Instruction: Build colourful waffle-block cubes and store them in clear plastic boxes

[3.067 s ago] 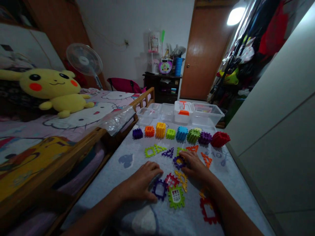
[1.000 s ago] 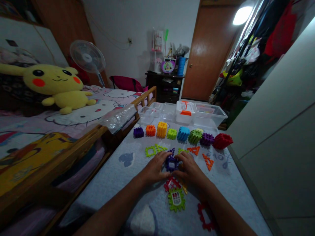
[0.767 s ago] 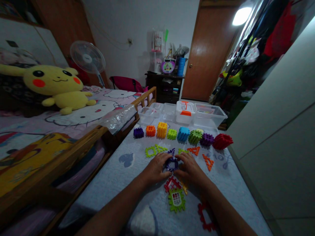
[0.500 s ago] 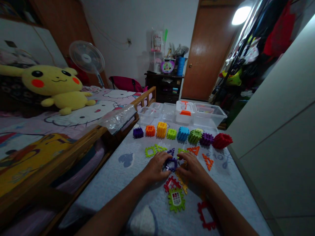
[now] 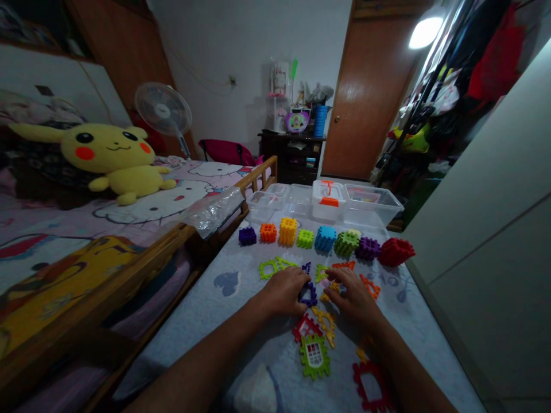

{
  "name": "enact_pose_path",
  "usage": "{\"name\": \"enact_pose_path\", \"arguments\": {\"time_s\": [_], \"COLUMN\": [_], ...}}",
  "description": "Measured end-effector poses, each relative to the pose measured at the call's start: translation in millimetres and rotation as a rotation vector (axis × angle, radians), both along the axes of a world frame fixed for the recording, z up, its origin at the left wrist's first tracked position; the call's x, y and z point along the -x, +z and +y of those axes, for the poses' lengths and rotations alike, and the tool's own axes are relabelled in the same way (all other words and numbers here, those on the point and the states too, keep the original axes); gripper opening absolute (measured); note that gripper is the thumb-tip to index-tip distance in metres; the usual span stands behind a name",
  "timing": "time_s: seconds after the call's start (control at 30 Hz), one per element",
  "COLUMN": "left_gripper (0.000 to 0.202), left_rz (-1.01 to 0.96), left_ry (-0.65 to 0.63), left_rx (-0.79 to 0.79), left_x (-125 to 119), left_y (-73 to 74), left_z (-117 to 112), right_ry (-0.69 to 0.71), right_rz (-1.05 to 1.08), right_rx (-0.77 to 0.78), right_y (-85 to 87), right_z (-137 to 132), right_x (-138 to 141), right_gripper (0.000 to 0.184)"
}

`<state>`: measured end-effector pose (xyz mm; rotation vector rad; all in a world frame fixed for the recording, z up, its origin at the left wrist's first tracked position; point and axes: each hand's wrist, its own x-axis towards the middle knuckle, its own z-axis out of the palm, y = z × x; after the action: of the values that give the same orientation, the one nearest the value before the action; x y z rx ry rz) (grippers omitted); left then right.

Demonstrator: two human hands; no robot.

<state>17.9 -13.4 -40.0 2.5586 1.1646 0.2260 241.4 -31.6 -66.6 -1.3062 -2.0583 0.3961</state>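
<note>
My left hand (image 5: pixel 286 291) has its thumb and fingers on the left side of a purple square building piece (image 5: pixel 313 300) with an open middle. My right hand (image 5: pixel 355 295) is to the right of it, fingers apart, over a small yellow piece (image 5: pixel 326 296); whether it touches that piece is unclear. A purple triangular piece (image 5: pixel 306 268) lies just beyond. Nearer me are a yellow arched piece (image 5: pixel 329 328), a red piece (image 5: pixel 306 326) and a green window piece (image 5: pixel 314 357). A red square frame (image 5: pixel 358 378) lies partly under my right forearm.
Stacks of coloured pieces, such as a blue stack (image 5: pixel 326 238) and a red stack (image 5: pixel 396 252), form a row across the table. Behind them stand clear plastic boxes (image 5: pixel 376 212). A wooden bed rail (image 5: pixel 172 244) runs along the left, a white cabinet (image 5: pixel 486 229) along the right.
My right hand has moved away from the purple square piece, to the right over the yellow piece. My left hand stays at the purple piece. The whole view has shifted slightly.
</note>
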Motion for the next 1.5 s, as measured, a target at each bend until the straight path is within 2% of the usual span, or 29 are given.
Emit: {"name": "enact_pose_path", "arguments": {"time_s": [0.13, 0.27, 0.43, 0.53, 0.63, 0.77, 1.07, 1.2, 1.27, 1.33, 1.4, 1.47, 1.5], "left_gripper": [0.054, 0.054, 0.047, 0.052, 0.054, 0.055, 0.058, 0.062, 0.067, 0.066, 0.053, 0.036, 0.03], "left_rz": [-0.061, -0.21, -0.282, -0.234, -0.213, -0.207, -0.197, -0.194, -0.192, -0.185, -0.183, -0.174, -0.154], "left_ry": [0.004, 0.092, 0.352, 0.482, 0.497, 0.459, 0.406, 0.399, 0.393, 0.378, 0.341, 0.231, 0.149], "left_rx": [-0.032, -0.103, -0.169, -0.151, -0.093, -0.046, 0.029, 0.031, -0.037, -0.189, -0.341, -0.35, -0.304], "left_x": [7, 46, 121, 152, 166, 170, 171, 172, 168, 157, 137, 109, 93], "left_y": [3.5, 20.6, 39.5, 37.9, 31.6, 25.6, 14.8, 16.7, 21.9, 28.1, 31.8, 29.9, 26.7], "left_z": [-1, 15, 67, 100, 122, 135, 144, 143, 137, 124, 104, 81, 69], "right_ry": [-0.04, -0.076, -0.062, -0.046, -0.06, -0.078, -0.072, -0.077, -0.091, -0.102, -0.107, -0.099, -0.096], "right_rz": [0.013, 0.007, 0.001, 0.004, 0.011, 0.002, -0.019, -0.007, 0.0, 0.008, 0.015, 0.016, 0.013], "right_rx": [0.005, 0.018, 0.046, 0.052, 0.058, 0.076, 0.078, 0.067, 0.06, 0.054, 0.048, 0.048, 0.051], "right_y": [-1.9, -3.3, -1.8, -2.1, -4.0, -6.5, -7.6, -6.6, -6.3, -6.1, -5.7, -5.2, -5.0], "right_z": [0, 1, 0, 0, 1, 2, 2, 2, 2, 2, 2, 2, 2], "right_x": [-1, -3, -1, -1, -2, -4, -5, -6, -6, -6, -5, -5, -4], "right_gripper": [0.026, 0.028, 0.027, 0.025, 0.025, 0.026, 0.026, 0.027, 0.027, 0.027, 0.027, 0.026, 0.026]}}
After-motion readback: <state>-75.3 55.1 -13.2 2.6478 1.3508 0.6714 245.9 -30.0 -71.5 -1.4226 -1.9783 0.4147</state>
